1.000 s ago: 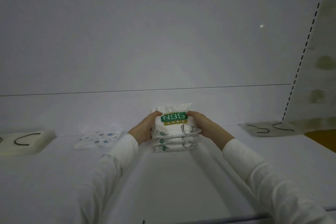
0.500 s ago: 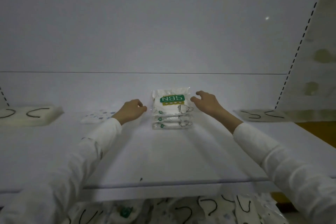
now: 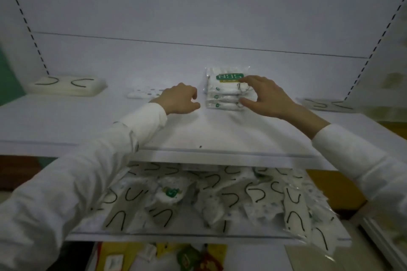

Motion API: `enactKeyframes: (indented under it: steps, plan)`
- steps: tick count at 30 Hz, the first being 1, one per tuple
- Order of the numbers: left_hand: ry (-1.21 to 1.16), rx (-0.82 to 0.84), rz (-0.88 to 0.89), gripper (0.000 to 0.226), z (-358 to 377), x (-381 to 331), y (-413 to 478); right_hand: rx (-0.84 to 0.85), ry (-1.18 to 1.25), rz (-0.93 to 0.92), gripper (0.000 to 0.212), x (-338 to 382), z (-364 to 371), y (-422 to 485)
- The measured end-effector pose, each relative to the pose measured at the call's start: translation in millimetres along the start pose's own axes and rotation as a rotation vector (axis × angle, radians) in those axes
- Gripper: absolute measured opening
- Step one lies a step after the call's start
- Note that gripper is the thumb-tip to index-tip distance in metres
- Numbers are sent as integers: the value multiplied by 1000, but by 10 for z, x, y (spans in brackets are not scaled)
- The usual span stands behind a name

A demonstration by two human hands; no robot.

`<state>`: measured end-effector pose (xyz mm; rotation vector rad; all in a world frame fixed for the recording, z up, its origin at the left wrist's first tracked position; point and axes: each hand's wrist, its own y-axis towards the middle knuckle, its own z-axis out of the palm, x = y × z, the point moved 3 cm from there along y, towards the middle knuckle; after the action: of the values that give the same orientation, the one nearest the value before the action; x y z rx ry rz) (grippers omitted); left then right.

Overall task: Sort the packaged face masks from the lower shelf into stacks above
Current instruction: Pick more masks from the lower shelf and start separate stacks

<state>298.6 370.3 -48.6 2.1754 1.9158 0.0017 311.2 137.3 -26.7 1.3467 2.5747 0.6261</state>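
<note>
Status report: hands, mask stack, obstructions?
Both hands empty: left hand beside mask stack, right hand open in front of it. Loose masks wait below. Nothing blocking.

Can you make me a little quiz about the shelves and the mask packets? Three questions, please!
1. True or false: the left hand is holding a packet.
2. What is printed on the top pack of the middle stack? A) N95 B) KF94 C) nothing
3. Fill the gap: the jumbled pile of masks lies on the ____ shelf.

Key: 1 false; 2 A; 3 lower.
</note>
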Motion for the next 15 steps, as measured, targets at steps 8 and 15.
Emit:
enactKeyframes:
  steps: [8,15]
  plan:
    - [-211,-56,124,28,52,498,-1062,-231,14,-161,49,1198,265,-716]
    - [-492,203,466,29,504,885,-1995,-131,-21,-430,37,2062,897,-1337]
